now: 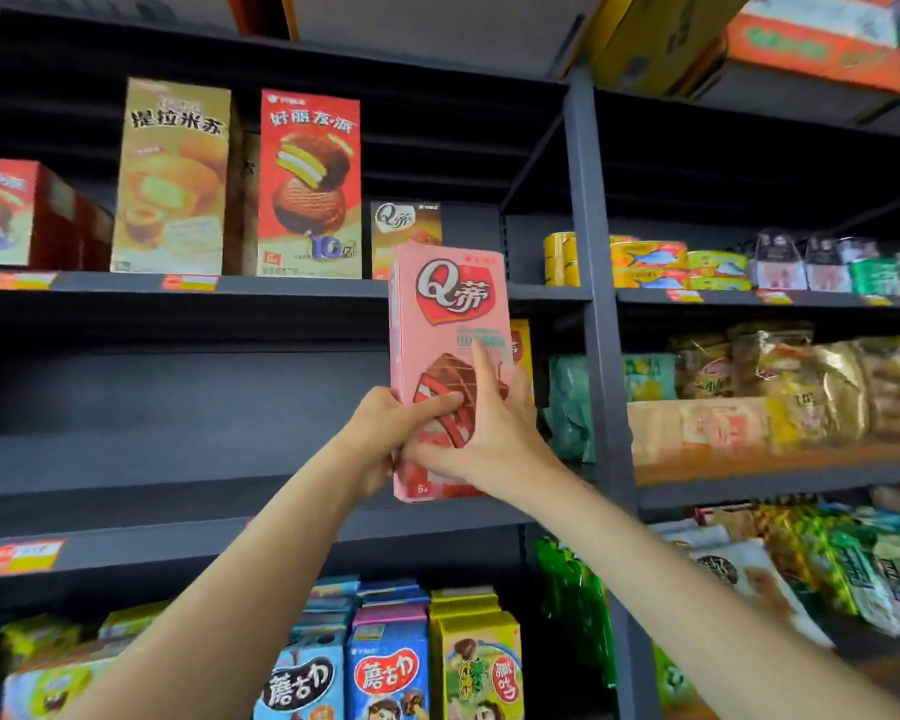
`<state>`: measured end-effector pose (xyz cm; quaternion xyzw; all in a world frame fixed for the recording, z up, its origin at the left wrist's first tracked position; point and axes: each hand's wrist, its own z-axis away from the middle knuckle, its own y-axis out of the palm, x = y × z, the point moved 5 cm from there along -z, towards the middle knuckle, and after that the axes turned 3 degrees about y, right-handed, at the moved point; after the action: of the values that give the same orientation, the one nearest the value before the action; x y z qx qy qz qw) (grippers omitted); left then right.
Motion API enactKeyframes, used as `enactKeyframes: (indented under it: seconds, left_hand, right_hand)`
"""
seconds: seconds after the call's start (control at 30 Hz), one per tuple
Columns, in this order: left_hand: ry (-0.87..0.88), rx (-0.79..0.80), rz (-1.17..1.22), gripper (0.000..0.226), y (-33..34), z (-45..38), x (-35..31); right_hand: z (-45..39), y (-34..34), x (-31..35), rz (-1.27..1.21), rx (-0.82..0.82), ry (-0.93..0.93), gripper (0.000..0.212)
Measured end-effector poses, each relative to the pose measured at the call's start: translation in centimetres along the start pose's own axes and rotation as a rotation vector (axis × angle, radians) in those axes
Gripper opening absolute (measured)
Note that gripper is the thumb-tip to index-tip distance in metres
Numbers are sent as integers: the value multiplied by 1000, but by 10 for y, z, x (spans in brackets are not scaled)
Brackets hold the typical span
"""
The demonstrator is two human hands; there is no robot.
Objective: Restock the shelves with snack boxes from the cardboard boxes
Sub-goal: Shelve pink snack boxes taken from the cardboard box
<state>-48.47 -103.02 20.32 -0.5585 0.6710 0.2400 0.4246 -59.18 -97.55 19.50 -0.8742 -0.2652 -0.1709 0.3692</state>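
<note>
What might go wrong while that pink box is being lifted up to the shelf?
The pink box is held only near its bottom by the left hand and right hand, so its tall top could tip. Going up, it might knock the small brown box or the red box beside the gap.

The pink box (pixel 450 324) reads "Q蒂"; the tan box (pixel 172 179) reads "提拉米苏".

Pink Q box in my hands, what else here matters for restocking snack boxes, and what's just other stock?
Part of the job:
pink Q box, held upright by left hand and right hand
brown Q box on the shelf above
bare middle shelf

Just other stock:
fish tins
bagged snacks
blue mushroom-biscuit boxes
</note>
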Motion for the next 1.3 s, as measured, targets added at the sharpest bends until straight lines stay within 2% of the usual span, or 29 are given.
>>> enactKeyframes:
  seconds: [0.13, 0.23, 0.3, 0.4, 0.47, 0.53, 0.7, 0.8, 0.93, 1.13, 1.3]
  left_hand:
    - [-15, 157, -19, 20, 16, -1, 3]
    - [51, 260, -99, 8, 26, -1, 0]
    - [59, 273, -214, 6, 32, -5, 0]
    - [13, 287, -427, 19, 42, -16, 8]
    - [-15, 307, -555, 37, 48, -26, 17]
    - [-40, 310, -607, 45, 52, -35, 24]
    - [-85, 219, -511, 36, 56, -54, 32]
    - [-76, 185, -393, 47, 57, -61, 30]
    - [-43, 107, -328, 49, 59, -67, 25]
    - [8, 57, -405, 41, 58, -74, 34]
    - [26, 45, -534, 53, 58, -79, 42]
  right_hand:
    - [-7, -5, -19, 104, -194, 46, 115]
    - [-7, -13, -32, 132, -363, -33, 111]
    - [-6, -16, -44, 170, -417, -79, 113]
    - [-3, -10, -69, 202, -419, -62, 114]
    - [-3, -4, -83, 207, -393, 2, 114]
    - [-8, -2, -92, 223, -376, 70, 113]
    - [-28, -4, -99, 209, -371, 197, 100]
    - [-39, -6, -98, 189, -404, 211, 100]
    - [-56, -8, -97, 137, -409, 220, 101]
    - [-62, 12, -112, 108, -431, 161, 105]
    - [-74, 24, -116, 180, -393, 205, 105]
